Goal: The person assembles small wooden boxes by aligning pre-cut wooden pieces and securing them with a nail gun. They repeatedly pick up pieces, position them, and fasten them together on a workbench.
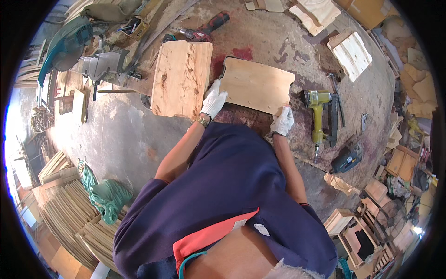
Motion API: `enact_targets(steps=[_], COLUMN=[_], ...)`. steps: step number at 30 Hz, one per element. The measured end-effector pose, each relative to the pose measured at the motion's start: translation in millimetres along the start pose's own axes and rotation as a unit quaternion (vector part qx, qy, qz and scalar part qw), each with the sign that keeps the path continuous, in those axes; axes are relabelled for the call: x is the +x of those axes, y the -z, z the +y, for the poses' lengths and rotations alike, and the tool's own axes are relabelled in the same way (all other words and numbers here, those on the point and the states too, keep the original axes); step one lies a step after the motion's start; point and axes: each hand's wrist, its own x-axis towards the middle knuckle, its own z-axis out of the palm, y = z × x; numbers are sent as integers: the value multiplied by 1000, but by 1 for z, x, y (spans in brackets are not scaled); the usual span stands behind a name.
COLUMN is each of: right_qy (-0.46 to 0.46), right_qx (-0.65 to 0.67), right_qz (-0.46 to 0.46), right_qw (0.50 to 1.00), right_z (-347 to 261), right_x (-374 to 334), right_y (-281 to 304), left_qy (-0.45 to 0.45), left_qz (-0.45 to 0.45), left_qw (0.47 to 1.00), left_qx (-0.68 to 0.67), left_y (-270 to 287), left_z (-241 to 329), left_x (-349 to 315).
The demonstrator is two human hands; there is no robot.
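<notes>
Gloved hands on one of two wood panels

Panels first: I count two on the table. The smaller wood panel lies flat in front of me, and both my hands are on it. My left hand, in a white work glove, rests on the panel's near left corner with the fingers spread flat over the wood, pressing rather than gripping. My right hand, also gloved, sits at the near right corner with the fingers curled down over the edge. The larger knotty panel lies just beside it on the left, its edge close to my left hand.

Tools I can count: one yellow nail gun to the right of the panel, one dark jigsaw nearer the table's edge, one red drill beyond the panels, and one teal mitre saw at far left. Stacked wooden slats lie on the floor at lower left.
</notes>
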Motion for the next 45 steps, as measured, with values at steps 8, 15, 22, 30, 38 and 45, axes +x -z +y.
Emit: enact_targets(steps=[8, 15, 22, 30, 38, 45], right_qy=[338, 332, 176, 146, 291, 245], right_qx=[-506, -504, -395, -474, -535, -567], right_qz=[-61, -21, -66, -91, -141, -123], right_qw=[791, 797, 899, 863, 781, 777], right_z=[-50, -49, -26, -51, -38, -36], right_x=[-6, 1, 19, 10, 20, 29], right_y=[5, 9, 32, 19, 8, 3], left_qy=[16, -8, 0, 44, 73, 162], left_qz=[-8, -20, -21, -61, 6, -19], left_qw=[1000, 994, 998, 965, 963, 876], left_qx=[19, 103, 61, -253, -259, -454], left_y=[-5, -10, -12, -13, -26, -19], left_z=[6, 11, -2, -27, -61, -39], left_x=[2, 20, 32, 48, 61, 62])
